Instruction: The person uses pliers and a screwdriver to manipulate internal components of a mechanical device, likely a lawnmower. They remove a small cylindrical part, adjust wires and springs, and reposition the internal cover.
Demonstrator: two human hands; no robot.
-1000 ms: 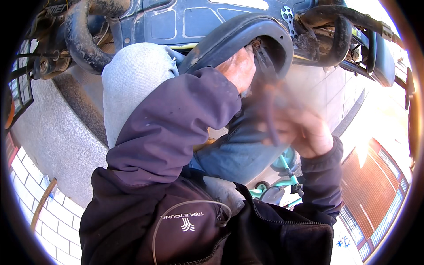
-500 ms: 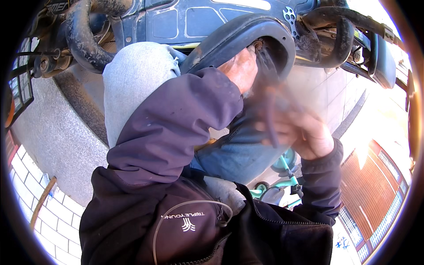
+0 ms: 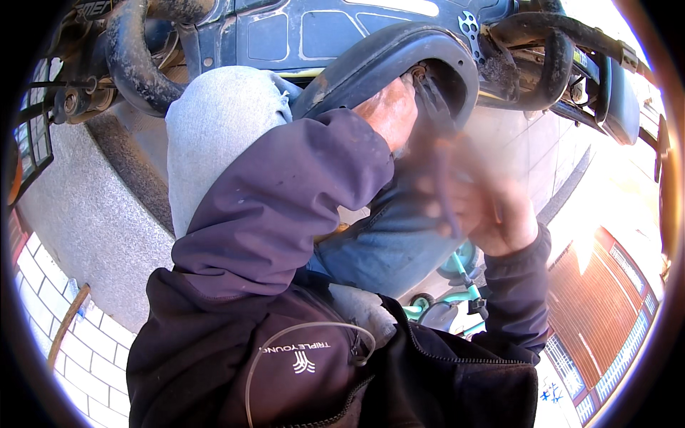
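A black curved hollow part like a mudguard (image 3: 357, 64) lies slanted across the front of a blue-grey vehicle panel (image 3: 399, 28). My left hand (image 3: 391, 113) reaches into its hollow side, fingers curled near a small rusty bolt (image 3: 419, 71); what the fingertips hold is hidden. Below that bolt, my right hand (image 3: 499, 214) is closed round the purple handles of pliers (image 3: 444, 189). The pliers' dark jaws point up into the hollow beside the bolt. Motion smears the right fingers and part of the tool.
Black tubular bars (image 3: 132, 64) flank the panel, with another bar (image 3: 546, 36) at right. A flat silver multi-hole wrench (image 3: 469, 30) rests on the panel. My jeans knees (image 3: 221, 128) are beneath my arms. A turquoise small bike (image 3: 464, 282) stands behind; a wooden stick (image 3: 70, 324) is at left.
My right hand and the pliers have shifted slightly left and downward, still blurred. My left hand and the black part stay nearly where they were.
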